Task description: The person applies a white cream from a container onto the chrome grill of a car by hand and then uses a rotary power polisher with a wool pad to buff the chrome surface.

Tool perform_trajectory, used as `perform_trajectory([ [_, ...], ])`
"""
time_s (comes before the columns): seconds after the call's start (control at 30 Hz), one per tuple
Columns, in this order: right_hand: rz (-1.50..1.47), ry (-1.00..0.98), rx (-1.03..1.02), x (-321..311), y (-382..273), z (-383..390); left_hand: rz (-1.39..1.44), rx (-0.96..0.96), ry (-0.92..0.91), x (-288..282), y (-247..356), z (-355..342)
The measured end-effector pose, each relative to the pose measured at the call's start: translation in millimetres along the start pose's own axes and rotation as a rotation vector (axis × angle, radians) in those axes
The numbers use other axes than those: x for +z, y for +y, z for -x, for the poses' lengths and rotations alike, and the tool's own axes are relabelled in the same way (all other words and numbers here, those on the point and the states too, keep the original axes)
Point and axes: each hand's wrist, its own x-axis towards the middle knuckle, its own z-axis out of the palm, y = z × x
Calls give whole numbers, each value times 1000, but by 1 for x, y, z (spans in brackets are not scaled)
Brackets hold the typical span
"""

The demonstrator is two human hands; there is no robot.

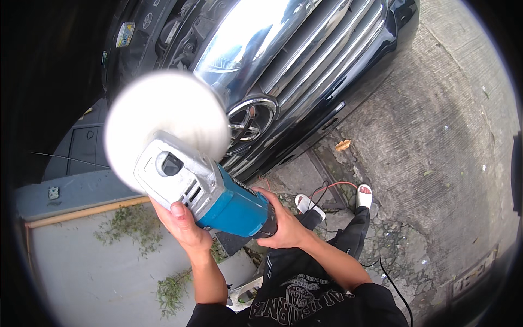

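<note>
A teal and silver power polisher [231, 199] is held out in front of me by both hands. My left hand [185, 226] is closed around the silver head end, its thumb lying along the casing. My right hand [286, 223] grips the dark rear end of the body. The round white buffing pad [163, 103] on the polisher is smeared by motion. It overlaps the car's front beside the chrome emblem [250, 122]; whether it touches the car I cannot tell.
A black car with a chrome grille [313, 46] and an exposed engine bay [180, 32] fills the upper side. On the left stands a grey wall [98, 245] with an orange pipe [87, 217] and plants. Orange and black cords [332, 184] run near my white slippers [364, 197] on rough concrete.
</note>
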Motion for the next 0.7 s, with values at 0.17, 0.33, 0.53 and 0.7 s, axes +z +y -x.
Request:
perform_trajectory([
  [0.17, 82, -99, 138, -32, -26, 29, 35, -188, 35, -8, -1, 39],
  [0.33, 210, 26, 224, -87, -66, 55, 129, -194, -143, 53, 32, 36],
  [0.53, 112, 406, 208, -145, -71, 54, 401, -112, -362, 153, 98, -19],
  [0.7, 88, 457, 184, -165, -71, 44, 378, -58, -374, 188, 115, -33],
])
